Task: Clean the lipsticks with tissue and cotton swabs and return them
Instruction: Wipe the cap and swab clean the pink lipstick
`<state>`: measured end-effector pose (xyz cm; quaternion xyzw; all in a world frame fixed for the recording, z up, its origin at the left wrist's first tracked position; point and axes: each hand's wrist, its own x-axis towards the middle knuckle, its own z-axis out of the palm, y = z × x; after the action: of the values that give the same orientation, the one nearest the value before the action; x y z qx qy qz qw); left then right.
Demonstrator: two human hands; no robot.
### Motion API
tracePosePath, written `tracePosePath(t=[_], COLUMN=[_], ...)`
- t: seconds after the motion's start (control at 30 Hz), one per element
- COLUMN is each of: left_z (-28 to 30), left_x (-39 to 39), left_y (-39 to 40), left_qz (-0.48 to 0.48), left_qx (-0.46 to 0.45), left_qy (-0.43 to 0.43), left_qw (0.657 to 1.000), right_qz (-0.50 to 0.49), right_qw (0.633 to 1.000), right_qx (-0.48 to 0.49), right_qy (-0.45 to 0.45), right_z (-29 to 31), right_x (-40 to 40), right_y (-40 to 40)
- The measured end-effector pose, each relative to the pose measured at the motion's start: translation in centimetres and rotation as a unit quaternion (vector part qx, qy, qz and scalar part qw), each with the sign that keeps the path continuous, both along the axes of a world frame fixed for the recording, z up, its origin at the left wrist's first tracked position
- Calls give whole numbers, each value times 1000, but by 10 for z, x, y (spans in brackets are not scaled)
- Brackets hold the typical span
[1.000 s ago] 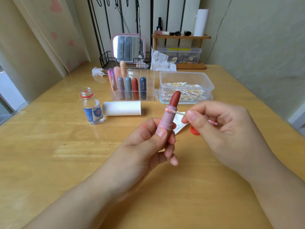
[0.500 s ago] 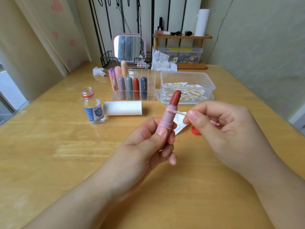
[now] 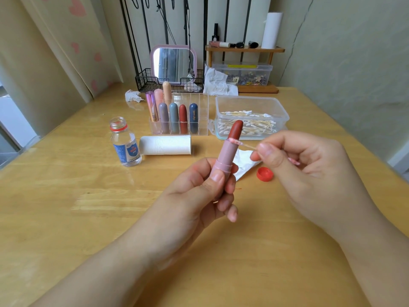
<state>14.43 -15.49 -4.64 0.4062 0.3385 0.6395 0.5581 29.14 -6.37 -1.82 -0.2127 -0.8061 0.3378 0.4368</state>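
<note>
My left hand (image 3: 199,196) grips an uncapped pink lipstick (image 3: 225,156) upright, its brick-red bullet extended. My right hand (image 3: 303,169) pinches a cotton swab (image 3: 247,146) whose pink-stained tip touches the rim of the tube just under the bullet. A folded white tissue (image 3: 244,161) lies on the table behind the lipstick. A clear organizer (image 3: 199,111) holds several capped lipsticks upright. A clear box of cotton swabs (image 3: 250,117) stands to its right.
An open small bottle (image 3: 125,144) stands at the left and its red cap (image 3: 264,174) lies by my right hand. A tissue roll (image 3: 166,145) lies before the organizer. A mirror, a wire basket, crumpled tissues and a shelf stand at the back.
The swab tip has shifted slightly along the lipstick's rim. Both hands stay almost where they were.
</note>
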Motion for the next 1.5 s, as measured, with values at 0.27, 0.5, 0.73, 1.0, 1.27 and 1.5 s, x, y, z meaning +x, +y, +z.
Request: tracePosePath(t=[0.27, 0.5, 0.73, 1.0, 1.27, 1.5], left_z=[0, -2, -2, -3, 1, 0], left_x=[-1, -3, -3, -2, -2, -1], left_y=[1, 4, 4, 1, 1, 1], left_qz=[-27, -34, 2, 22, 24, 20], left_qx=[9, 17, 10, -4, -1, -4], left_qy=[-8, -50, -12, 33, -9, -8], left_qw=[1000, 998, 1000, 999, 1000, 1000], right_qz=[66, 29, 41, -15, 32, -5], right_qw=[996, 999, 997, 1000, 997, 1000], right_qx=[-43, -20, -36, -11, -16, -10], right_qy=[-29, -41, -48, -9, -62, -22], right_z=[0, -2, -4, -1, -3, -3], right_x=[-1, -2, -4, -3, -5, -3], right_y=[-3, -2, -2, -3, -6, -2])
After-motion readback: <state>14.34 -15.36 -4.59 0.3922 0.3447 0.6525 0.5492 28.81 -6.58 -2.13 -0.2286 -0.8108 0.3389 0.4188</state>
